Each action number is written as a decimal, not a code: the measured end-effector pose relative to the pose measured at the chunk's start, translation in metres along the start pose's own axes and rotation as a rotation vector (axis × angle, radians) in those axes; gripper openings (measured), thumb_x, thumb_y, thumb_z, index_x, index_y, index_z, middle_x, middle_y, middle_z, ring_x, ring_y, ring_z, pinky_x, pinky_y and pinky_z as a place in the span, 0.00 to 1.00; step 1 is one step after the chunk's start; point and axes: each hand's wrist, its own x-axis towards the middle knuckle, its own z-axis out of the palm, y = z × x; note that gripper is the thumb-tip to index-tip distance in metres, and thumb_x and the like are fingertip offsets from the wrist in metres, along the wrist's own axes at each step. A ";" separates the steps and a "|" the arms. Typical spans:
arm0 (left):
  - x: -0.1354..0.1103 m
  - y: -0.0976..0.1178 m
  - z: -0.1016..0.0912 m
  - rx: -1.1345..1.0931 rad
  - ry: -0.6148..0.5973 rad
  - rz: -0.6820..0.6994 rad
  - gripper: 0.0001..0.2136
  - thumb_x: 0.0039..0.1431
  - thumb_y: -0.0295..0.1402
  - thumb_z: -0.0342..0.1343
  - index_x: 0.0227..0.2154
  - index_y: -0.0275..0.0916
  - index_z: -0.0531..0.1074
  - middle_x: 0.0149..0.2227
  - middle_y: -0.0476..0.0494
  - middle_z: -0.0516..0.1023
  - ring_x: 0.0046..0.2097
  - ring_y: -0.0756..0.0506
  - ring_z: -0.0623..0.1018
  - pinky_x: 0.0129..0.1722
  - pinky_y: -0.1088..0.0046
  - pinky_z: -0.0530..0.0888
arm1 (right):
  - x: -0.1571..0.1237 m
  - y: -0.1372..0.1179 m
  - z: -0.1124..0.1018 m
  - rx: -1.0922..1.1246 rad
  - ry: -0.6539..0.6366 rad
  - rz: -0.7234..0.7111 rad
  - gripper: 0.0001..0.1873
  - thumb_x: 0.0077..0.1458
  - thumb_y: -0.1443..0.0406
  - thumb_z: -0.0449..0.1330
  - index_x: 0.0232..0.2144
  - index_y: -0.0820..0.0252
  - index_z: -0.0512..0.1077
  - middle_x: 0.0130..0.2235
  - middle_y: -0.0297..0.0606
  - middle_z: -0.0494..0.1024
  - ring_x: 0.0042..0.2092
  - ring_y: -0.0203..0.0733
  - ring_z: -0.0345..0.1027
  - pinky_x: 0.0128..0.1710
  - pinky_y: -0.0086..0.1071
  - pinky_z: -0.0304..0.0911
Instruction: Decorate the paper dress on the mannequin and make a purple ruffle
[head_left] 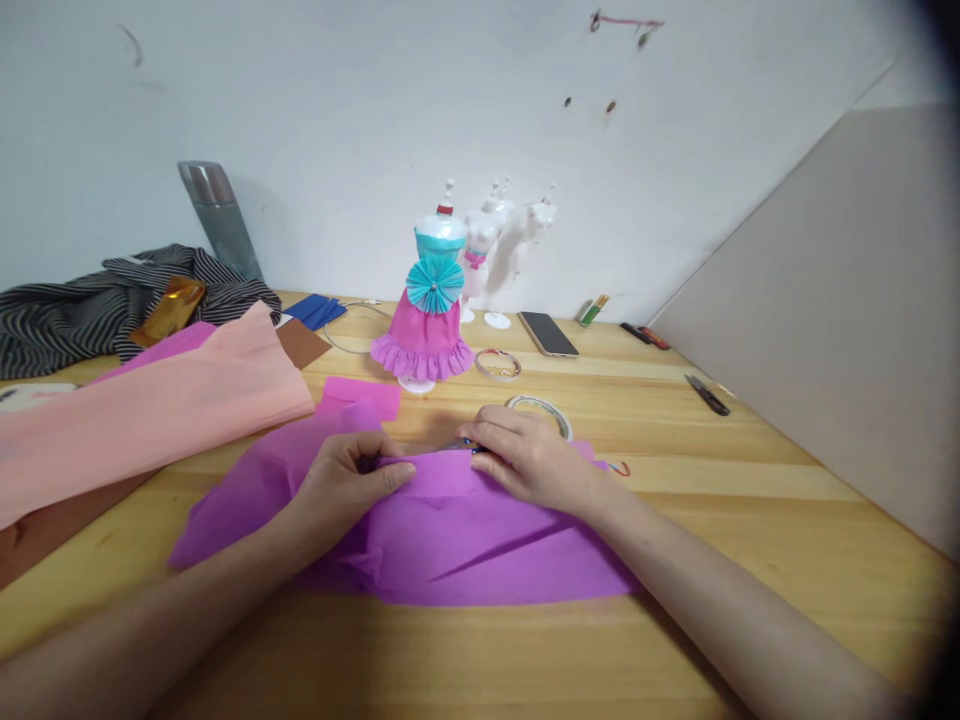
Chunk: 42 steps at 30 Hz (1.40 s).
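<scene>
A large sheet of purple tissue paper (450, 540) lies on the wooden table (750, 500) in front of me. My left hand (341, 480) pinches its folded upper edge, fingers closed on the paper. My right hand (525, 455) rests on the same edge, fingers curled around small scissors (461, 445) whose blades point left along the fold. The two hands are a few centimetres apart. Behind them stands a small mannequin (431, 310) wearing a pink skirt with a teal fan.
Peach paper (150, 400) and striped cloth (75, 300) lie at the left. A pink scrap (360, 395), tape rolls (544, 408), a phone (547, 333), white mannequins (487, 245), a steel flask (217, 215) and snips (706, 393) sit behind. A grey panel (840, 320) borders the right.
</scene>
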 end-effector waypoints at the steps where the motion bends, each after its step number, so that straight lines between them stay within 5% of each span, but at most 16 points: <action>1: 0.000 0.000 0.000 -0.001 -0.002 -0.002 0.10 0.42 0.36 0.61 0.17 0.35 0.69 0.18 0.53 0.65 0.23 0.54 0.62 0.23 0.79 0.59 | 0.000 -0.001 0.001 0.002 -0.001 -0.001 0.15 0.66 0.61 0.47 0.41 0.63 0.70 0.33 0.43 0.73 0.33 0.39 0.67 0.31 0.31 0.64; 11: 0.000 0.000 0.002 -0.027 -0.002 -0.003 0.08 0.42 0.34 0.62 0.18 0.35 0.71 0.19 0.52 0.69 0.24 0.53 0.66 0.25 0.78 0.62 | 0.002 -0.010 0.009 0.005 0.079 -0.034 0.15 0.56 0.74 0.46 0.43 0.65 0.69 0.33 0.42 0.72 0.32 0.40 0.66 0.29 0.31 0.64; 42: 0.000 -0.005 0.002 -0.015 -0.005 0.023 0.08 0.43 0.34 0.60 0.18 0.34 0.70 0.19 0.53 0.68 0.24 0.54 0.64 0.25 0.78 0.61 | 0.002 -0.009 0.012 -0.045 0.091 -0.046 0.15 0.55 0.75 0.47 0.42 0.64 0.68 0.32 0.41 0.73 0.32 0.39 0.67 0.29 0.30 0.66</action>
